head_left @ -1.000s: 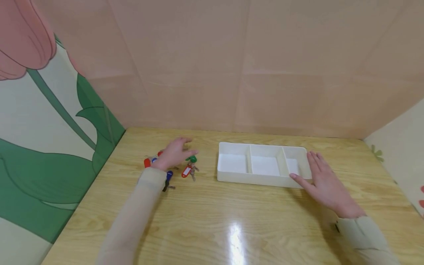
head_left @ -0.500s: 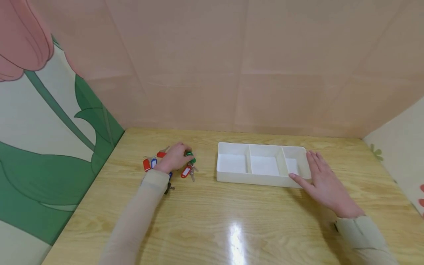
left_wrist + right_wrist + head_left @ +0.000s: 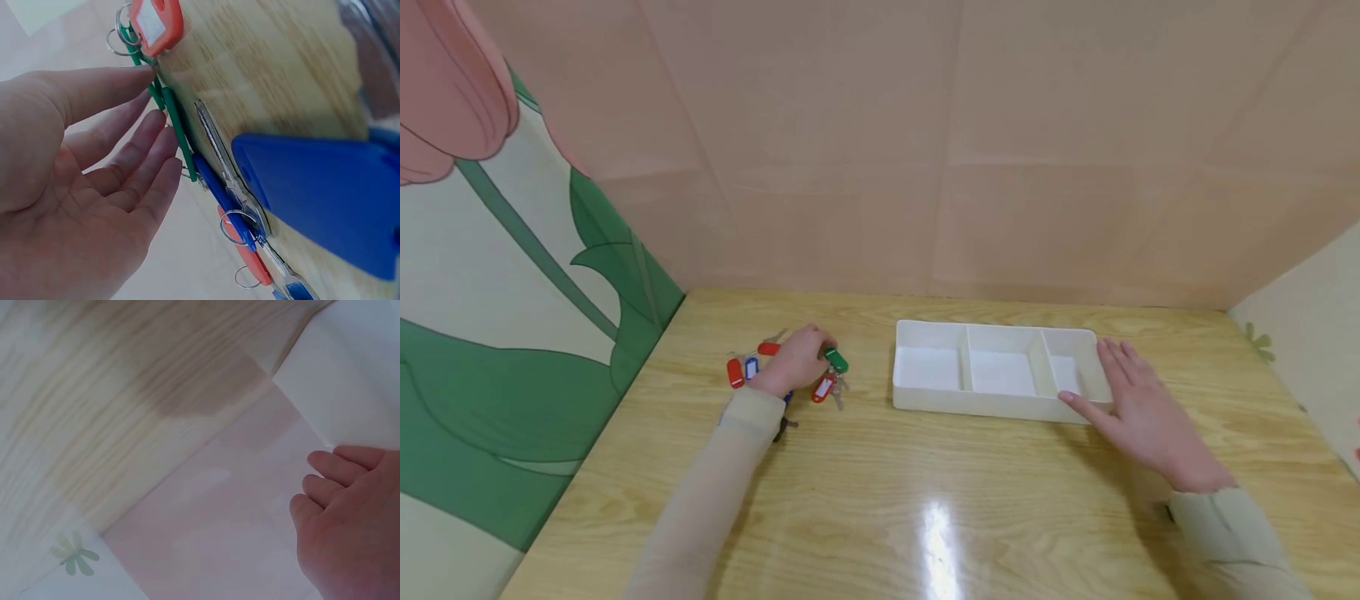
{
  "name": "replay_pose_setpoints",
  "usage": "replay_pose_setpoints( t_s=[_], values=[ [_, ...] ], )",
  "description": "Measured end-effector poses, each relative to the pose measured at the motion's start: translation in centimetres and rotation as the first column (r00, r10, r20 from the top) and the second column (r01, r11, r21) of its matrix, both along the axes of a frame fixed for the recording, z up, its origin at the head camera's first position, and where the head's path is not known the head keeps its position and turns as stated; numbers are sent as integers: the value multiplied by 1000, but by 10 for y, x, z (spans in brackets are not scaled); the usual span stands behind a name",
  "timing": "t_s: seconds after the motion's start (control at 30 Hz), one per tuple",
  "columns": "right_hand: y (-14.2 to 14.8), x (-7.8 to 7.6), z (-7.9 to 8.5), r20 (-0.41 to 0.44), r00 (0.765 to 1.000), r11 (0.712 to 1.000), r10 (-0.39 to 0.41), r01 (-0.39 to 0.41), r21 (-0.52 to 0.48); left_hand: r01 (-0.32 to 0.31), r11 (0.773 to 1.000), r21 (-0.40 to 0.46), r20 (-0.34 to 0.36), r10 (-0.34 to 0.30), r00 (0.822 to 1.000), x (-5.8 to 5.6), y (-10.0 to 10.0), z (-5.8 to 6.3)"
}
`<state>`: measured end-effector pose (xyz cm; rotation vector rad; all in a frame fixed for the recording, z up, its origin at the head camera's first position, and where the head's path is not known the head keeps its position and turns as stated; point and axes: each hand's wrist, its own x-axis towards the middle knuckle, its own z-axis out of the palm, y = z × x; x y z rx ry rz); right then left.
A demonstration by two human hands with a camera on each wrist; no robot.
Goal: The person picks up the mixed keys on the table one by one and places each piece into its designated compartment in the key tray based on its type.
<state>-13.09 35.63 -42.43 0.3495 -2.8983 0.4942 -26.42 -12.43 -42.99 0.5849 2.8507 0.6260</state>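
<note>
My left hand (image 3: 796, 360) reaches down into a loose group of keys with coloured tags. Its thumb and index finger pinch at a green key tag (image 3: 837, 360), while the other fingers lie loosely bent beside a second green tag (image 3: 178, 132) in the left wrist view. Just in front is a red tag (image 3: 823, 387) with a white label, its keys (image 3: 838, 401) beside it. My right hand (image 3: 1146, 417) rests with straight fingers along the right end of a white three-compartment tray (image 3: 1000, 406), thumb at the front rim. All three compartments hold nothing.
Further red tags (image 3: 735, 373) and a blue one (image 3: 752, 368) lie left of the left hand. A dark-headed key (image 3: 784, 429) shows beside the left sleeve. The wooden table (image 3: 850, 500) meets a pinkish backdrop (image 3: 955, 233) behind and a flower-patterned panel (image 3: 602, 250) at left.
My left hand has come down from spread fingers over the keys to a pinch at the green tag, which now sits tilted. My right hand stays at the tray's end.
</note>
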Motion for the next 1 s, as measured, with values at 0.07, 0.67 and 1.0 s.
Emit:
replay_pose_setpoints(
  t_s=[0.07,0.67,1.0],
  values=[
    [1,1,1,-4,1000,1000,2,-1,5,-7,1000,0,2,7,1000,1,0,0],
    [1,4,-1,12,1000,1000,1,-1,-21,7,1000,12,19,-7,1000,2,0,3],
    [2,6,-1,16,1000,999,-3,4,-32,16,986,168,40,-23,999,7,-3,8]
  ],
)
